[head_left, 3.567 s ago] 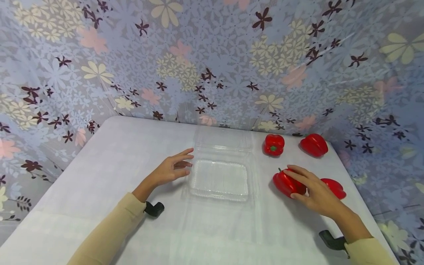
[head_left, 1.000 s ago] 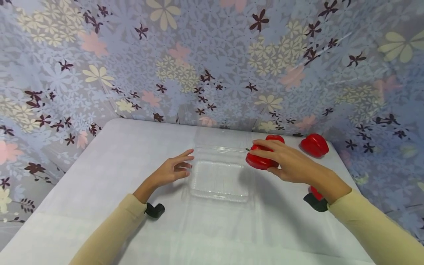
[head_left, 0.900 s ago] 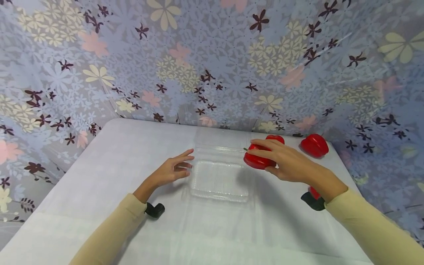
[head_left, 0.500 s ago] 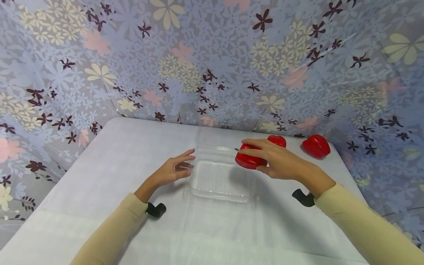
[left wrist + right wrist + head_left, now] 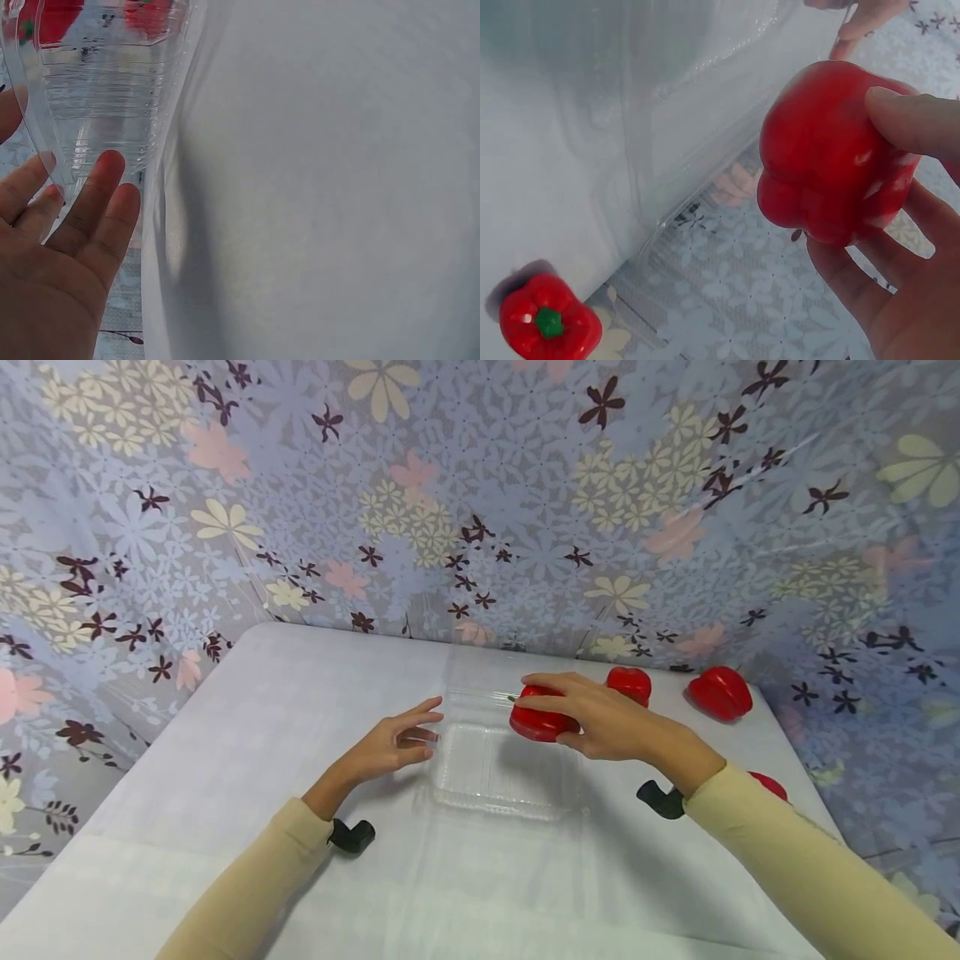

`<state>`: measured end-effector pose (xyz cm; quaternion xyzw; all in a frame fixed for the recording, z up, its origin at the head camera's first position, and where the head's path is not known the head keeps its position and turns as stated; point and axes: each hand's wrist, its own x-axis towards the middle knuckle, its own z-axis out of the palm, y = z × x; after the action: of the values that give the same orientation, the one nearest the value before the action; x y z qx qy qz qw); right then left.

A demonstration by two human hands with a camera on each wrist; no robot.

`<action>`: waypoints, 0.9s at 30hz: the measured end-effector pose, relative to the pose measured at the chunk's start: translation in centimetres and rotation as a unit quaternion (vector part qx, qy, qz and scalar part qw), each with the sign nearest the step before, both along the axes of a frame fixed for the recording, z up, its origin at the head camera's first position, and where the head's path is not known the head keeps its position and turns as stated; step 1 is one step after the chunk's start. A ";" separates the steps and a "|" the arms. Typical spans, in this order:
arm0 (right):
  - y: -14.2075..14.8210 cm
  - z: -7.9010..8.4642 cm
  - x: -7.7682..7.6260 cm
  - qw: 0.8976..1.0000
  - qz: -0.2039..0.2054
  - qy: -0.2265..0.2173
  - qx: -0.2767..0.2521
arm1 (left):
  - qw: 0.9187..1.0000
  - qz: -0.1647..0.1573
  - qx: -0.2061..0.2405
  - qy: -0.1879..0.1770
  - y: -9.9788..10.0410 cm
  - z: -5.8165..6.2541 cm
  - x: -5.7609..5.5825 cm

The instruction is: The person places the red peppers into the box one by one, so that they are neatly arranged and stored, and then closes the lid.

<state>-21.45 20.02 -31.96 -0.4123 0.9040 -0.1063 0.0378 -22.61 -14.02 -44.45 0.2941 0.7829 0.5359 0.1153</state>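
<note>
My right hand (image 5: 600, 718) grips a red bell pepper (image 5: 542, 717) with fingers over its top and thumb on the near side. It hangs over the right part of a clear plastic clamshell box (image 5: 480, 777), casting a shadow into it. In the right wrist view the pepper (image 5: 832, 150) shows its lobed end, thumb on one side and fingers underneath. My left hand (image 5: 390, 743) is at the box's left edge, fingers extended and apart. The left wrist view shows its fingertips (image 5: 110, 161) right by the clear box wall (image 5: 112, 97), holding nothing.
To the right on the white table (image 5: 315, 668) lie more red peppers: one (image 5: 630, 683) behind my right hand, another (image 5: 720, 693) at the back corner, and one (image 5: 769, 785) partly hidden by the right sleeve. The box's clear lid (image 5: 487, 672) lies opened toward the flowered backdrop (image 5: 300, 485).
My right hand has lifted the red pepper from the table's right side and carried it left until it is over the clear box. The left hand has stayed in place.
</note>
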 end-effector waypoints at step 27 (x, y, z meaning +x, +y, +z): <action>-4.4 -3.7 -2.6 0.998 0.029 -0.039 -0.033 | 1.000 0.011 -0.015 -0.012 0.0 -0.2 -0.1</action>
<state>-24.04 15.59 -35.61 -0.4352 0.8855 -0.1505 0.0624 -22.67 -14.07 -44.61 0.2771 0.7926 0.5289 0.1229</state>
